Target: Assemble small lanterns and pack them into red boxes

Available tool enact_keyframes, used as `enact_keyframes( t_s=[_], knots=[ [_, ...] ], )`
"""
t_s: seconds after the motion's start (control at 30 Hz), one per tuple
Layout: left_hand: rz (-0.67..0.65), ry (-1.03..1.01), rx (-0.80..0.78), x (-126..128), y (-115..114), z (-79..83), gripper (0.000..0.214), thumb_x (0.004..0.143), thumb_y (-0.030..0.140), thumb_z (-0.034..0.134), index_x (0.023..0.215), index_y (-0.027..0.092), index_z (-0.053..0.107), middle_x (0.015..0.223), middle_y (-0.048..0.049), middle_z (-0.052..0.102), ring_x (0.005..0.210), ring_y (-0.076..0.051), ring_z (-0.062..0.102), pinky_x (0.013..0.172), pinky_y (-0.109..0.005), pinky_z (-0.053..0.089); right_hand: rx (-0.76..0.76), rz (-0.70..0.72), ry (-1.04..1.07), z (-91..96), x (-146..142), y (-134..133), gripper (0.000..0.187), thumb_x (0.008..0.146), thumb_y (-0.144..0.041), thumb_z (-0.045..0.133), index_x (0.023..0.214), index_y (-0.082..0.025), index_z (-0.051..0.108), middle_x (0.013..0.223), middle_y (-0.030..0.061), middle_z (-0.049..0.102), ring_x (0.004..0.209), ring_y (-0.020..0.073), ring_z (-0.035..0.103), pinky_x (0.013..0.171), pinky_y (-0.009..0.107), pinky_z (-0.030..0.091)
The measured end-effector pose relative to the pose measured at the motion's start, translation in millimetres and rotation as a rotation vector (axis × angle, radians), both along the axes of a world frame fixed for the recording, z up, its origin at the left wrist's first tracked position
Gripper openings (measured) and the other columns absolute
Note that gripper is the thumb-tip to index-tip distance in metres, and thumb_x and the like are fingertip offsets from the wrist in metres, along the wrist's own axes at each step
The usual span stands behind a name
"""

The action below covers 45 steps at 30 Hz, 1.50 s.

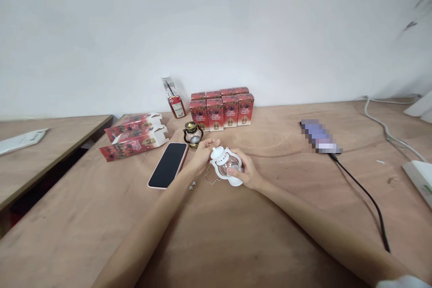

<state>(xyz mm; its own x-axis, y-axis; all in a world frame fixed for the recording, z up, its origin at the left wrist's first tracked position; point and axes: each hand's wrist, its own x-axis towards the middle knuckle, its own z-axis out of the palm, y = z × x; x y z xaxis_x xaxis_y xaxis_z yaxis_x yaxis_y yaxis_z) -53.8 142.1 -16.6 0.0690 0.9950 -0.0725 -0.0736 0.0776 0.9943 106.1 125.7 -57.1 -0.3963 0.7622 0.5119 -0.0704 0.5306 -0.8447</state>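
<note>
Just above the wooden tabletop (pixel 290 216), the person's left hand (pixel 204 153) is hovering with bent fingers beside the cap of a small white lantern with a clear round globe (pixel 223 166); whether those fingertips are pinching anything, I cannot tell. On the lantern's other side, the right hand (pixel 249 173) is closing firmly around the globe and side frame, its thumb lying across the front, and the lantern is tilting in that grasp. It is looking light and stiff, probably plastic, with a smooth, perhaps slippery globe and slender side arms that may be fragile, so the broad base or cap collar would be offering the safest hold. Around it, from the left, red printed cartons with open flaps (pixel 135 141) are lying flat, and a black-screened phone in a pink case (pixel 168 165) is sitting partly under the left forearm, crowding that side. Two small round silvery pieces (pixel 194 183) are resting nearby, a bronze-coloured lantern (pixel 193 136) is standing behind the left hand, and a thin bent metal wire (pixel 212 183) is showing beside the white lantern. Upright red boxes (pixel 222 112) are lining the back; well to the right, a phone with a blurred-out screen (pixel 319 135) is trailing a black cable (pixel 367 193).
</note>
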Motion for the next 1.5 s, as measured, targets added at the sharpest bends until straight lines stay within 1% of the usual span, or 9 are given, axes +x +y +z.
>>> enact_keyframes(
  t_s=[0.23,0.43,0.8,0.93,1.07,1.27,1.37,1.43,1.5],
  knots=[
    [0.003,0.109,0.082,-5,2,2.8,0.048,0.060,0.054,0.071,0.055,0.016,0.044,0.047,0.0070,0.039,0.043,-0.005,0.030,0.042,-0.019,0.022,-0.022,0.028,0.012,3.3,0,-1,0.041,0.075,-0.045,0.065,0.105,-0.019,0.054,0.088,0.0016,0.063,0.075,0.0154,0.057,0.068,0.027,0.044],
    [-0.044,0.462,0.312,-16,5,8.6,0.041,0.082,0.045,0.048,0.053,0.017,0.040,0.049,0.0048,0.038,0.048,-0.008,0.032,0.047,-0.021,0.024,-0.058,0.031,0.020,1.0,0,1,0.041,0.073,-0.042,0.067,0.104,-0.019,0.056,0.087,0.0010,0.063,0.074,0.0145,0.056,0.068,0.026,0.043],
    [0.164,0.666,0.402,-20,3,6.8,0.036,0.086,0.033,0.041,0.054,0.017,0.042,0.048,0.0038,0.040,0.050,-0.011,0.037,0.052,-0.022,0.024,-0.355,0.115,0.097,2.3,-5,9,0.043,0.064,-0.042,0.073,0.099,-0.019,0.060,0.081,-0.0012,0.062,0.067,0.0118,0.054,0.063,0.024,0.043],
    [0.177,0.705,0.416,-21,4,14.5,0.035,0.085,0.031,0.044,0.053,0.017,0.041,0.048,0.0036,0.041,0.050,-0.010,0.035,0.052,-0.023,0.022,-0.492,0.161,0.139,3.7,-5,13,0.047,0.058,-0.040,0.077,0.097,-0.020,0.062,0.077,-0.0023,0.062,0.064,0.0108,0.053,0.059,0.022,0.042],
    [0.112,0.585,0.329,-19,5,12.9,0.035,0.082,0.037,0.047,0.054,0.017,0.041,0.050,0.0040,0.040,0.051,-0.010,0.034,0.051,-0.022,0.023,-0.598,0.252,0.210,2.6,-3,16,0.047,0.054,-0.037,0.079,0.095,-0.019,0.063,0.078,-0.0018,0.063,0.064,0.0108,0.055,0.059,0.021,0.042],
    [-0.018,0.454,0.218,-17,8,6.5,0.040,0.076,0.048,0.052,0.053,0.018,0.042,0.047,0.0047,0.039,0.045,-0.009,0.033,0.044,-0.020,0.026,-0.602,0.296,0.213,1.6,-2,16,0.044,0.056,-0.035,0.079,0.093,-0.019,0.062,0.076,-0.0022,0.062,0.063,0.0103,0.055,0.057,0.021,0.042],
    [0.025,0.425,0.205,-24,9,22.2,0.035,0.078,0.044,0.051,0.056,0.017,0.049,0.043,0.0063,0.033,0.041,-0.007,0.028,0.042,-0.019,0.021,-0.582,0.265,0.216,3.5,-3,14,0.046,0.055,-0.038,0.080,0.093,-0.019,0.061,0.075,-0.0024,0.061,0.062,0.0103,0.054,0.056,0.021,0.041],
    [0.054,0.395,0.219,-29,4,42.6,0.029,0.079,0.039,0.051,0.061,0.016,0.055,0.042,0.0068,0.032,0.040,-0.007,0.026,0.042,-0.019,0.020,-0.563,0.224,0.217,5.0,-4,12,0.048,0.054,-0.039,0.080,0.093,-0.020,0.061,0.076,-0.0023,0.062,0.063,0.0108,0.054,0.057,0.021,0.042],
    [0.047,0.397,0.268,-30,-9,67.9,0.024,0.080,0.035,0.052,0.066,0.016,0.058,0.043,0.0042,0.042,0.041,-0.008,0.035,0.044,-0.018,0.026,-0.523,0.177,0.208,5.9,-5,10,0.049,0.054,-0.039,0.080,0.095,-0.020,0.060,0.080,-0.0019,0.063,0.067,0.0120,0.056,0.061,0.023,0.044]
  ],
)
